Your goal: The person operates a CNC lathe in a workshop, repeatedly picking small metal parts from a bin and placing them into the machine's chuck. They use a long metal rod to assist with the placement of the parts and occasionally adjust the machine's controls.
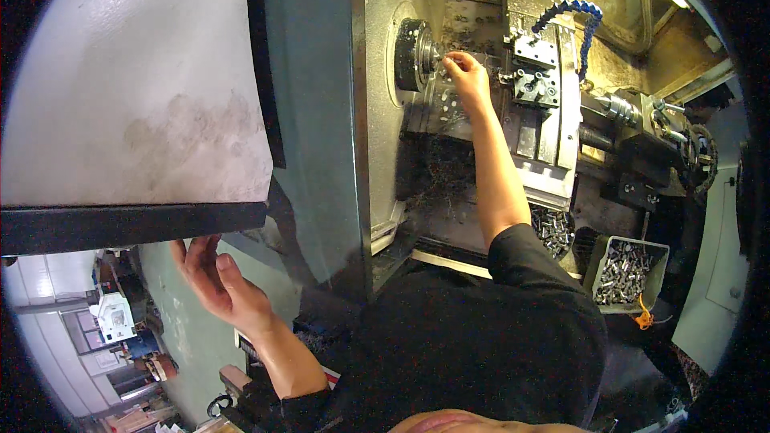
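My right hand (467, 78) reaches into the lathe, its fingers pinched together just right of the round dark chuck (411, 54). A small metal tip juts from the chuck's centre towards my fingers. Whatever those fingers hold is too small to make out. To the right of that hand stands the tool post (536, 88), bolted on the cross slide. My left hand (220, 285) is raised at the lower black edge (128, 224) of a large pale panel. Its thumb stands apart, and its fingertips are partly hidden by that edge.
A blue jointed coolant hose (592, 20) arches over the slide. The tailstock (642, 124) sits at the right. A grey bin (630, 273) full of small metal parts stands near my right elbow, with more metal parts (552, 231) beside it. The grey-green door (313, 112) rises between my arms.
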`<state>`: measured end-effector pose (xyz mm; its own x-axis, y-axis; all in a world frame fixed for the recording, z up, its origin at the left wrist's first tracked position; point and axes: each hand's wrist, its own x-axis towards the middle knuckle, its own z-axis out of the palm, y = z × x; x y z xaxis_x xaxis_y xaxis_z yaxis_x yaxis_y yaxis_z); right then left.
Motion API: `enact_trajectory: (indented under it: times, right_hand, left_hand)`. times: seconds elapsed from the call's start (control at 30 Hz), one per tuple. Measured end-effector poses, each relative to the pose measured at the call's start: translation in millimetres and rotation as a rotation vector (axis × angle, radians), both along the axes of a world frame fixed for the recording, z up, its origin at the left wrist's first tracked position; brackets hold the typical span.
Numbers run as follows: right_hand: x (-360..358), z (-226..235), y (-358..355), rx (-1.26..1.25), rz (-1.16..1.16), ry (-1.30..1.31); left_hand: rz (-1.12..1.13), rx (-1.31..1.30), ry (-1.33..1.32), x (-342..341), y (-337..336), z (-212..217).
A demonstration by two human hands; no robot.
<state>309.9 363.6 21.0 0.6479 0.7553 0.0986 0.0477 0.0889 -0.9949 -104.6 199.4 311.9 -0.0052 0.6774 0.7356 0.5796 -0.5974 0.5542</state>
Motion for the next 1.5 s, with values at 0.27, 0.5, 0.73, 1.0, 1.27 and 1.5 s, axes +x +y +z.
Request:
enact_trajectory:
  times: [0.27, 0.5, 0.73, 1.0, 1.27, 1.5]
  right_hand:
    - [1.5, 16.1, -4.5, -0.072, 0.014, -0.041]
    - [-5.1, 15.3, -5.0, -0.051, 0.004, 0.025]
    - [-55.1, -46.0, -21.1, -0.146, -0.04, 0.621]
    - [-116.6, -67.5, -117.4, -0.26, 0.005, 0.746]
    - [-158.7, -117.3, -228.9, -0.546, 0.07, 0.599]
    - [-176.2, -103.0, -291.3, -0.426, -0.081, 0.339]
  left_hand:
    - [0.001, -0.059, 0.033, -10.8, 0.9, -3.0]
    - [0.018, -0.045, 0.064, -14.5, -4.0, 2.9]
    - [0.195, 0.245, 0.246, 18.7, -5.7, 11.9]
    - [-0.034, 0.334, 0.209, 34.7, -2.9, 0.5]
    - [-0.168, 0.227, 0.246, 26.6, -5.8, 1.3]
    - [-0.327, 0.158, 0.241, 9.1, -16.6, 1.4]
